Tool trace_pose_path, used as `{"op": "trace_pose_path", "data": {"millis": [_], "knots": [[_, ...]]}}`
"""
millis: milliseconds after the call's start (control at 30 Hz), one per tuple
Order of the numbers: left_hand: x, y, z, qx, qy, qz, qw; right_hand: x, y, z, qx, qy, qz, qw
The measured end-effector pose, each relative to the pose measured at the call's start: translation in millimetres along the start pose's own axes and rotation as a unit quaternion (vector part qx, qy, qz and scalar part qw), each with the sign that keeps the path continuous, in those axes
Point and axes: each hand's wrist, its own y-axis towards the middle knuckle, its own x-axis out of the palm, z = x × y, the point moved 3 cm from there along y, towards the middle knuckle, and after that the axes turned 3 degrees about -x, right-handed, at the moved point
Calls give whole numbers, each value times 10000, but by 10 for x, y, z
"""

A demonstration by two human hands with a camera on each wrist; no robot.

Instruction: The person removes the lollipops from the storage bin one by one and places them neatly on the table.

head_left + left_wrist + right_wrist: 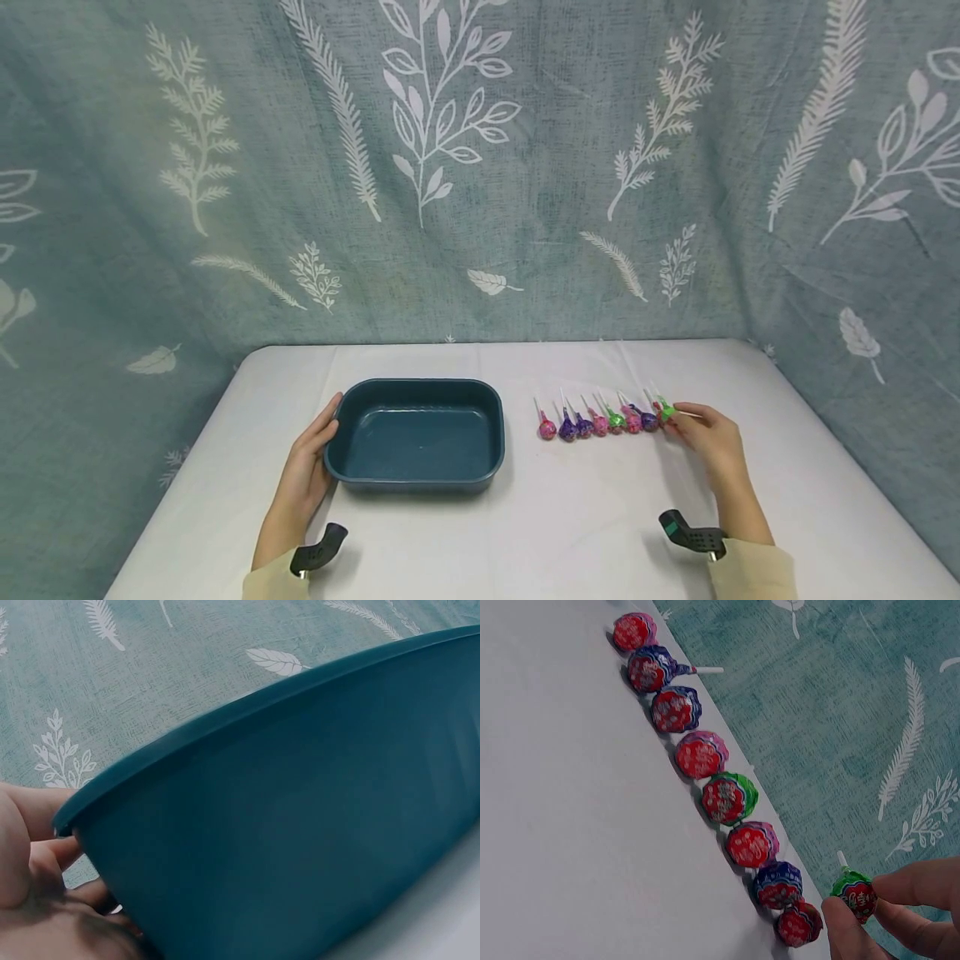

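Note:
My left hand (pixel 311 458) lies along the left end of a dark teal plastic bin (pixel 415 483), its fingers straight and touching the outer wall near the rim. In the left wrist view, the fingers (pixel 49 806) show beside the bin's corner. My right hand (pixel 708 437) pinches a green-wrapped lollipop (pixel 853 895) between thumb and fingers, its white stick pointing away. The pinched lollipop is at the right end of a row of lollipops, next to a red-wrapped lollipop (pixel 799 925). Also in the row are a green lollipop (pixel 729 798) and several pink and purple ones.
A white cloth (pixel 570 517) covers the table under the bin and lollipops. Behind it hangs a grey-green curtain (pixel 540 275) with white leaf prints. Each wrist wears a black camera mount, the left one (pixel 320 547) near the table's front.

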Motion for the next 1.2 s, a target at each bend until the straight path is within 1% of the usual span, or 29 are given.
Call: {"op": "trace_pose_path", "data": {"millis": [33, 67, 133, 233, 367, 600, 833, 1067, 1200], "knots": [[1, -2, 2, 7, 8, -5, 10000, -17, 8, 2, -16, -66, -50, 10000], [3, -4, 4, 12, 7, -8, 10000, -33, 17, 4, 36, -92, 7, 10000], [3, -6, 7, 15, 0, -5, 10000, -53, 3, -26, 3, -211, 48, 9998], [4, -6, 10, 21, 3, -7, 10000, -81, -24, -89, -41, -530, 114, 9985], [-1, 0, 8, 22, 13, -4, 10000, -113, -12, -108, 77, -716, 185, 9972], [-8, 6, 2, 40, 40, 24, 10000, -137, 73, -40, 230, -657, 256, 9972], [-7, 6, -2, 41, 35, 6, 10000, -109, 93, 6, 334, -615, 199, 9973], [-21, 22, -22, 39, 71, 41, 10000, -85, 104, 24, 241, -704, 307, 9968], [-29, 30, -31, -1, 102, 84, 9999, -73, 126, 42, 291, -807, 395, 9955]]}}
